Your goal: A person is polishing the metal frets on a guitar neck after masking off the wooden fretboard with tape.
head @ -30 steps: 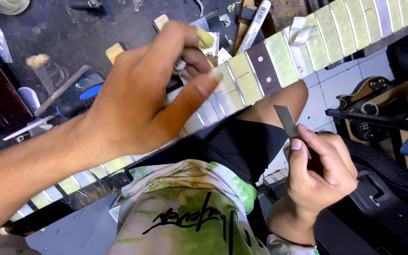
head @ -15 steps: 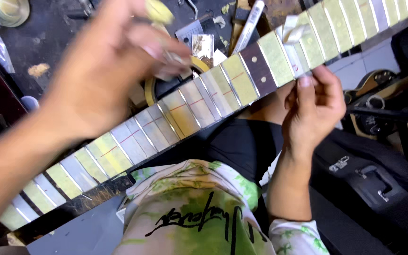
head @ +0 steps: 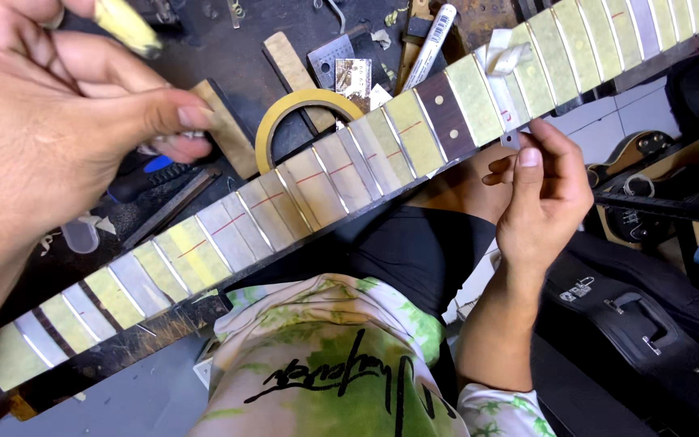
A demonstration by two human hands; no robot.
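Beside taped fretboard (head: 341, 174), yellow tape roll (head: 301, 105), white marker (head: 430, 36)

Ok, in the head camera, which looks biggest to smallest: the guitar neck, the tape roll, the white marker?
1. Guitar neck, stretching across the whole picture.
2. Tape roll, partly hidden behind the neck.
3. White marker, thinnest, though nearly as long as the roll is wide.

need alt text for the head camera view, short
A guitar fretboard with masking tape between its frets runs diagonally across a cluttered workbench. The right hand pinches a small metal blade at its taped edge; the left hand, raised, holds a scrap of yellowish tape above a tape roll.
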